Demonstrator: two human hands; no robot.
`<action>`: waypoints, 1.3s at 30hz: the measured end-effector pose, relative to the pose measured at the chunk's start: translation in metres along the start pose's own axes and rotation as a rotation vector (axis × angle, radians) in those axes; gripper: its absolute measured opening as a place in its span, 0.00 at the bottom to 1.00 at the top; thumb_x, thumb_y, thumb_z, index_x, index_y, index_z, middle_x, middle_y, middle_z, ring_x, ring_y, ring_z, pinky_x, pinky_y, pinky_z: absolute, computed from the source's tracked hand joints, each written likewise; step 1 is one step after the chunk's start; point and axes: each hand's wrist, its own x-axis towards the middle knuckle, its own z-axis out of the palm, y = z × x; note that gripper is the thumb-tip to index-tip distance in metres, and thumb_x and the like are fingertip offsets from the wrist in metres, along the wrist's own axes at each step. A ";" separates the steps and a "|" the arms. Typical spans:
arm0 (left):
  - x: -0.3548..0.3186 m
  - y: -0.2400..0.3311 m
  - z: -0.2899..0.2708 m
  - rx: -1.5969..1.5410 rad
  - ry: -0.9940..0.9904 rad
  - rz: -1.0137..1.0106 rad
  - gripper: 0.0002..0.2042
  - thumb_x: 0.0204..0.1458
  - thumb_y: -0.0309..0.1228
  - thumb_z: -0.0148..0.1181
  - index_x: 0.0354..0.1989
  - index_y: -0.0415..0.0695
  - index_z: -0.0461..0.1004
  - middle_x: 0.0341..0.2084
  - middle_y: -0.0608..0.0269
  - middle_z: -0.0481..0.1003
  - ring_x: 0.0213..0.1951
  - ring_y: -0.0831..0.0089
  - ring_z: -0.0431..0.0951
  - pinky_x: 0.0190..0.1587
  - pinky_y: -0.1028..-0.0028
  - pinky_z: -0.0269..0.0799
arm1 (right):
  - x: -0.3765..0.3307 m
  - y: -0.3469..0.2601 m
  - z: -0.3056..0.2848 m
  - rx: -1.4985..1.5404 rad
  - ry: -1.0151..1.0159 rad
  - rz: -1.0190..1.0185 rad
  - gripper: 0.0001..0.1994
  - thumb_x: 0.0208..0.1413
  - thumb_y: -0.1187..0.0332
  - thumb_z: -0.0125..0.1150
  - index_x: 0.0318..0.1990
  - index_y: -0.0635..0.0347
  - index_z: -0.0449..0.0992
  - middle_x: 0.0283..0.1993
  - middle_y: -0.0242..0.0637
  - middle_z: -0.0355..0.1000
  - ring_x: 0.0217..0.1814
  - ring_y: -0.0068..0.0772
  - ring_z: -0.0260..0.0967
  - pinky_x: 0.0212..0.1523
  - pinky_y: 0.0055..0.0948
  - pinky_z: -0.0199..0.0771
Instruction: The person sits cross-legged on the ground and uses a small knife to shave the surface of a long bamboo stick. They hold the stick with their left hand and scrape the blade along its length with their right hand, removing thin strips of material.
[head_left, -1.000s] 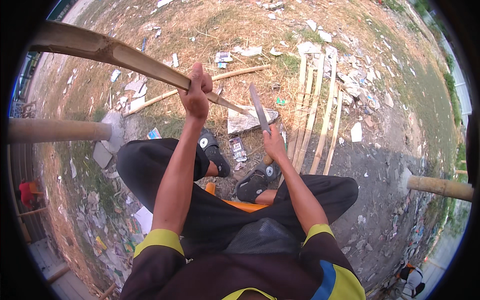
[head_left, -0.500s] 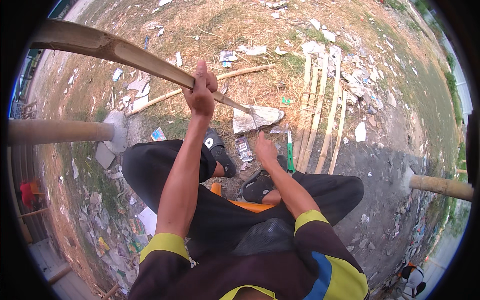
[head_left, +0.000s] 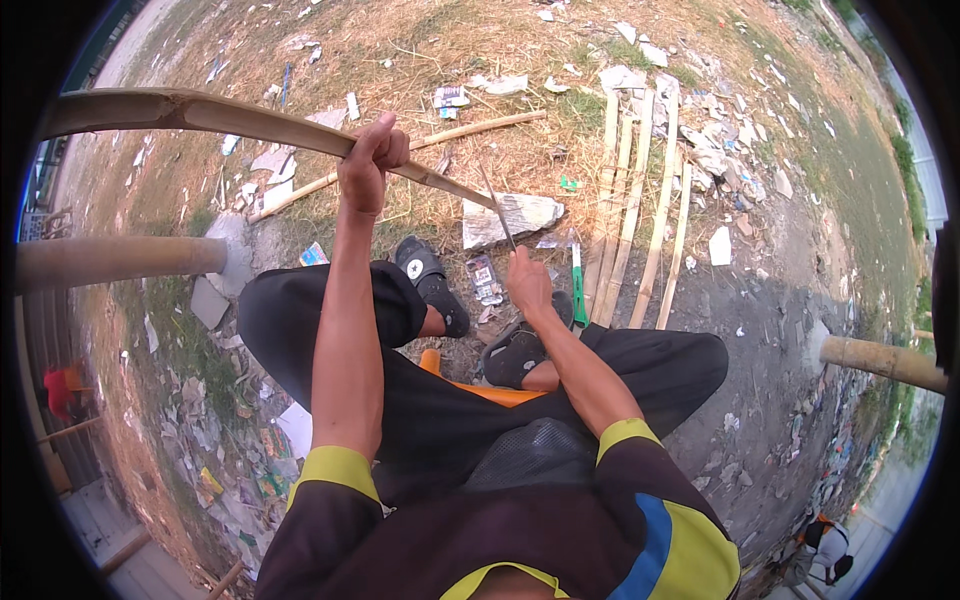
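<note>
My left hand (head_left: 368,165) is closed around a long split bamboo pole (head_left: 250,122), which slants in from the far left. The pole's narrow end rests over a pale, rough block (head_left: 525,218) on the ground; whether it is stone or wood I cannot tell. In my right hand (head_left: 530,283) is a knife (head_left: 497,208) with a thin, dark blade pointing away from me. Its blade crosses the bamboo's end, and its handle is hidden by my fingers. Beside that hand lies a green-handled tool (head_left: 578,290).
Several bamboo strips (head_left: 630,210) lie side by side to the right. Another bamboo stick (head_left: 480,127) lies beyond the block. Thick bamboo posts stand left (head_left: 120,268) and right (head_left: 880,364). Litter covers the ground. Another person (head_left: 828,550) is at the lower right.
My left hand and the bamboo have shifted left, and the pole's far end sits lower in view. The knife has turned, with more of its blade now showing past the bamboo.
</note>
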 end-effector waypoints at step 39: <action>-0.005 0.003 0.020 0.000 -0.251 -0.021 0.22 0.51 0.27 0.48 0.07 0.46 0.49 0.06 0.71 0.47 0.13 0.77 0.47 0.19 0.72 0.45 | -0.001 0.019 0.012 0.010 -0.015 0.073 0.11 0.64 0.61 0.43 0.37 0.60 0.63 0.23 0.56 0.71 0.28 0.64 0.71 0.27 0.53 0.71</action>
